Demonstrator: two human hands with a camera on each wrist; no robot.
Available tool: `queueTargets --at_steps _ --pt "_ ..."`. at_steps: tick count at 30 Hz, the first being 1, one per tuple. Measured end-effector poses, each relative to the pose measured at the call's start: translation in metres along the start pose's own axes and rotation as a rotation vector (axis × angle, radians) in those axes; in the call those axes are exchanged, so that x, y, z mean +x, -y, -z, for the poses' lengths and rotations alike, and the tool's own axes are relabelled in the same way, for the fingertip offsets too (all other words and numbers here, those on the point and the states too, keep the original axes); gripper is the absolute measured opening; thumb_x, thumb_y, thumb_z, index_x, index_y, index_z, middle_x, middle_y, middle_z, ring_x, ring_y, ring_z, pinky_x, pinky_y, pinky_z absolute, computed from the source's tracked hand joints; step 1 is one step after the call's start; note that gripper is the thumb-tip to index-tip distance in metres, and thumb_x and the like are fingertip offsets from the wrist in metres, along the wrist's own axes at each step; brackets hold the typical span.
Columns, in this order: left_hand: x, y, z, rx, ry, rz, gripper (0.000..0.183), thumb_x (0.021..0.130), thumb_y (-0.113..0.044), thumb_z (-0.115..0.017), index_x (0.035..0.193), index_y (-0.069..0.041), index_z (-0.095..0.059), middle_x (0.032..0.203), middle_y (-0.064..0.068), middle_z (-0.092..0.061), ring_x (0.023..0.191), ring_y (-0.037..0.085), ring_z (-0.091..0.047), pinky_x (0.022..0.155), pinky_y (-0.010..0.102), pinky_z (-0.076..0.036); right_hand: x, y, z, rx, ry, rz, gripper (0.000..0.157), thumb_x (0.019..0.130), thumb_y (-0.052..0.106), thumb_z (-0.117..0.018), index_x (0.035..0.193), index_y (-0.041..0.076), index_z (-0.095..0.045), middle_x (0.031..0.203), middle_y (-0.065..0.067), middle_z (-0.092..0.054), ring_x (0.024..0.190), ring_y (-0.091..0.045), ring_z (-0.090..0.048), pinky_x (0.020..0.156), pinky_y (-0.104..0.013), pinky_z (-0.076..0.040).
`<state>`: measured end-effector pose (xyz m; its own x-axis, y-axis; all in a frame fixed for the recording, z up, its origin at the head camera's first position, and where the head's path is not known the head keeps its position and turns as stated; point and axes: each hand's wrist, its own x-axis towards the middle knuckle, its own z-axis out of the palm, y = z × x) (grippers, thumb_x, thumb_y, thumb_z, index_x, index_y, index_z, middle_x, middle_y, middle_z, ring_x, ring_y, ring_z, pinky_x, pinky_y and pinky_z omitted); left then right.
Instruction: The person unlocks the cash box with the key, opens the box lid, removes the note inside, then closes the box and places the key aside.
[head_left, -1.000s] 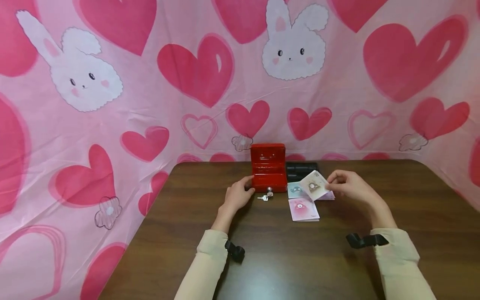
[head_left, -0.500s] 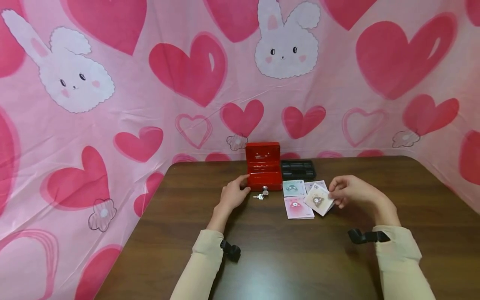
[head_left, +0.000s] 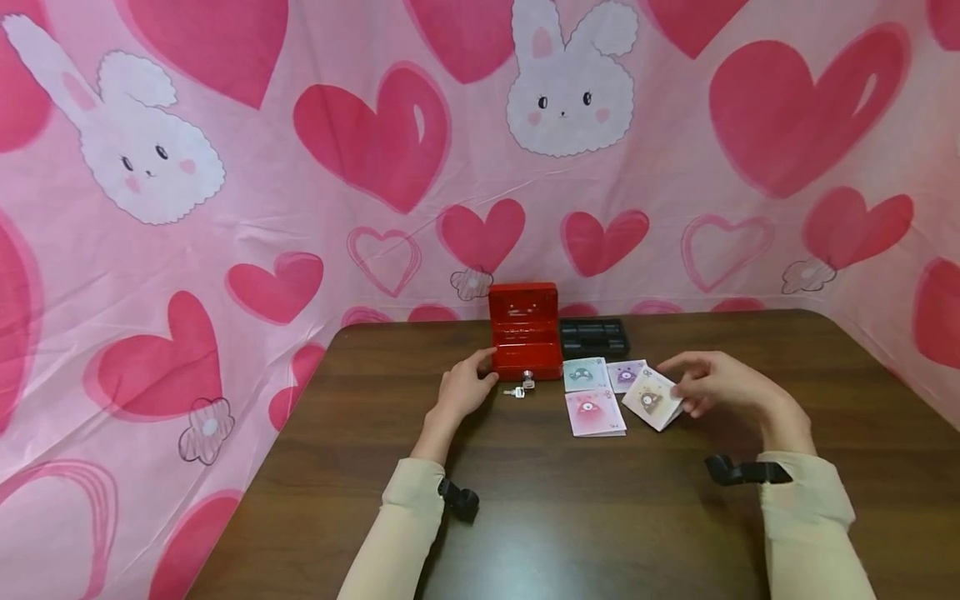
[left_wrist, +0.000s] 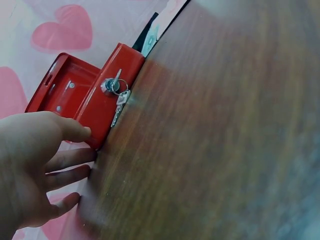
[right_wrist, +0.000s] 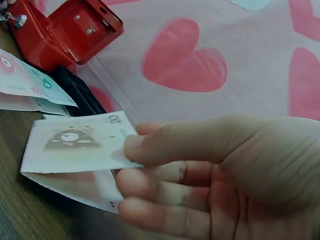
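In the head view a red cash box [head_left: 525, 302] stands at the back of the table with its lid up. My left hand [head_left: 463, 387] touches the box's left side; in the left wrist view its fingers are spread and the thumb rests on the front corner. Keys [left_wrist: 121, 102] hang from the box's lock. My right hand [head_left: 727, 387] pinches a folded brownish play banknote [right_wrist: 75, 150] marked 20 between thumb and fingers. That note is tilted near the table. Left of it lie a pink banknote [head_left: 592, 410], a green banknote [head_left: 585, 375] and a purple banknote [head_left: 624, 375].
A black compartment tray [head_left: 592, 337] sits right of the cash box, behind the notes. The wooden table [head_left: 570, 517] ends at a pink curtain [head_left: 420, 50] with hearts and rabbits. Black straps [head_left: 746, 472] with cameras are on both wrists.
My right hand has moved the brown banknote from above the green and purple notes down and to the right, uncovering them. My left hand stays at the box. The head view has shifted slightly.
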<state>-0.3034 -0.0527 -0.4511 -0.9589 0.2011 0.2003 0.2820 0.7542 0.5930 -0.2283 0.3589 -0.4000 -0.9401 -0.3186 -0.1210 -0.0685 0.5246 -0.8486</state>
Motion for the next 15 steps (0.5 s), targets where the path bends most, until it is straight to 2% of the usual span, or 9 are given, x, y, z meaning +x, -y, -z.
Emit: queueTargets --at_steps 6,15 --pt "0.0002 0.0006 -0.0004 -0.005 0.001 -0.002 0.047 0.096 -0.027 -0.063 0.142 -0.024 -0.055 0.125 0.003 -0.070 0.122 0.025 -0.062 0.106 0.053 -0.037 0.0000 -0.0039 -0.0013 0.012 0.030 -0.087 0.041 0.091 0.008 -0.065 0.123 -0.013 -0.052 0.078 -0.010 -0.063 0.065 -0.018 -0.064 0.061 -0.036 -0.059" --pt "-0.0002 0.0003 -0.0007 -0.015 0.000 0.000 0.047 0.095 -0.027 -0.063 0.142 -0.024 -0.056 0.125 0.004 -0.070 0.122 0.026 -0.062 0.106 0.053 -0.037 -0.0016 -0.0083 -0.0016 -0.012 0.055 -0.165 0.025 0.094 0.014 -0.064 0.105 -0.007 -0.057 0.076 -0.008 -0.068 0.058 -0.014 -0.062 0.056 -0.033 -0.057"
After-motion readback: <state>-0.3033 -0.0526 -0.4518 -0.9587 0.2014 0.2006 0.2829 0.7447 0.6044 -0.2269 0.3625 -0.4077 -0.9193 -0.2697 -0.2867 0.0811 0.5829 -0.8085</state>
